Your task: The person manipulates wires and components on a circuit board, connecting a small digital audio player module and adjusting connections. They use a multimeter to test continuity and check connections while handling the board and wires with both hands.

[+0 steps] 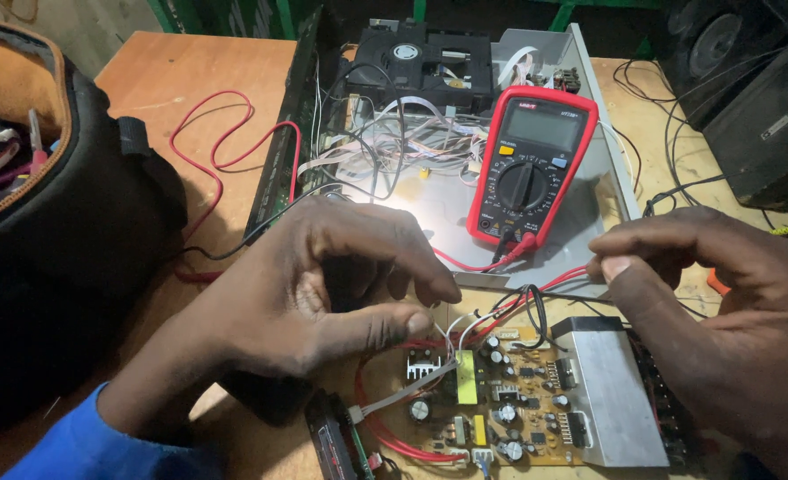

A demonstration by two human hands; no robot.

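Both hands hover over the circuit board (536,400) on the tabletop (190,80): left hand (323,284) curled, fingertips pinched, grip unclear; right hand (723,302) pinches the red wires (565,280). Best keep wires slack and fingers off the heatsink (616,391), multimeter (532,164) in sight

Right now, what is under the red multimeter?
The multimeter lies on the grey metal chassis of an opened device, its leads trailing toward the circuit board. Whatever sits directly beneath the meter is covered by its body.
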